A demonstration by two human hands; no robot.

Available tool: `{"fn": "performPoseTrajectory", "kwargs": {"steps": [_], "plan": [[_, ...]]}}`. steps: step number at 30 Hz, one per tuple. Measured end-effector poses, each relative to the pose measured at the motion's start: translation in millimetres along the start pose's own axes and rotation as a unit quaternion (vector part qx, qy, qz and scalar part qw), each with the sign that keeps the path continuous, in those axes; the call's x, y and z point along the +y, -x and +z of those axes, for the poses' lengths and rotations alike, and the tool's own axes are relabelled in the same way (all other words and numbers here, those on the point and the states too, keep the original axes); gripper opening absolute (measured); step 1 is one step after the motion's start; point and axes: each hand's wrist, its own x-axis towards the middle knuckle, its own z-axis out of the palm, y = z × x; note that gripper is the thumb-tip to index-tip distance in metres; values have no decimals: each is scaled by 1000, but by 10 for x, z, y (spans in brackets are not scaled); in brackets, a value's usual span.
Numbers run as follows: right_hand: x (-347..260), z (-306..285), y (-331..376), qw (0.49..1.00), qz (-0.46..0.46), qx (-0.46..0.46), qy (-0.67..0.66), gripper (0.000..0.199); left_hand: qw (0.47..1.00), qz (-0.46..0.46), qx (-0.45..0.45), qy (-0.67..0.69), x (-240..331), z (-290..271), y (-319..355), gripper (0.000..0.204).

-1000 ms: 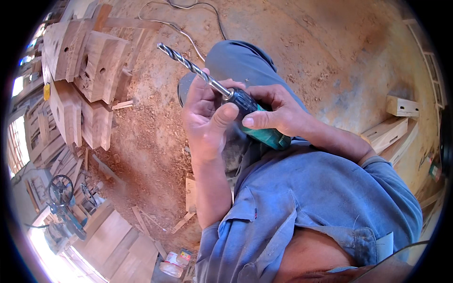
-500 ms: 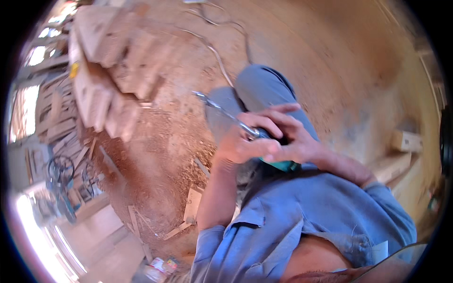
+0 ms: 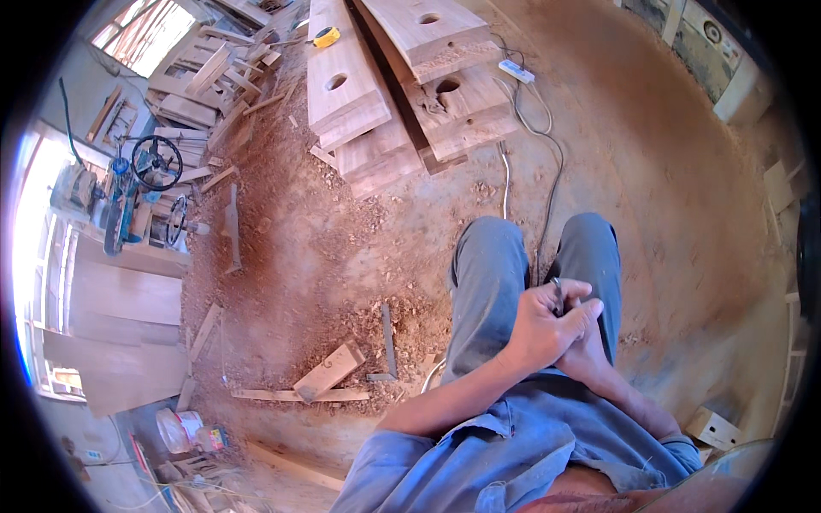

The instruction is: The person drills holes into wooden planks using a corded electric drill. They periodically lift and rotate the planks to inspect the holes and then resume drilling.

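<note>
Both my hands are clasped together over my lap, close above my knees. My left hand (image 3: 543, 329) is closed, with a short dark metal piece of the drill (image 3: 558, 292) sticking out between the fingers. Pressed against it from the right is my right hand (image 3: 586, 349), its fingers curled around the same spot and partly covered. The drill's body is hidden behind the hands and lap; its long bit and green casing showed a moment earlier. A cord (image 3: 540, 248) runs between my knees.
Thick wooden planks with round holes (image 3: 462, 103) lie stacked ahead, a yellow tape measure (image 3: 326, 37) on one. A white power strip (image 3: 516, 71) lies beyond. A metal square (image 3: 389, 342) and wood block (image 3: 329, 372) rest among shavings. A machine with handwheels (image 3: 156, 162) stands left.
The view has swung, bringing the planks and power strip into clearer sight. My hands stay together; the drill's long shiny bit and green casing, visible before, no longer show.
</note>
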Motion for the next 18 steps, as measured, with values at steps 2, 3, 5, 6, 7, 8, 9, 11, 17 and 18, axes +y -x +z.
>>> {"fn": "performPoseTrajectory", "kwargs": {"steps": [2,3,5,6,7,8,9,11,17,18], "plan": [[97,59,36,1000,-9,5,-10,28,999,32,-6,13,-116,-4,43,26],[134,79,67,1000,-10,8,-16,28,999,38,-14,27,-147,-17,59,27],[148,69,129,1000,-17,11,8,29,997,31,-41,50,-214,-75,63,28],[143,75,131,1000,-24,12,16,30,997,39,-56,42,-203,-101,60,27],[113,72,144,998,-36,18,43,33,996,47,-73,33,-187,-116,60,26],[129,83,129,999,-41,23,10,35,994,55,-91,25,-176,-135,36,26],[121,83,84,998,-54,27,-24,37,978,145,-150,-22,-191,-204,-62,23],[237,54,-30,998,-31,36,-37,42,983,79,-163,15,-198,-255,-262,23],[221,126,-180,995,34,90,6,34,997,51,-42,-35,-98,-107,-430,30],[140,195,-182,994,26,105,-12,32,998,43,-14,-32,-94,-111,-362,31]]}}
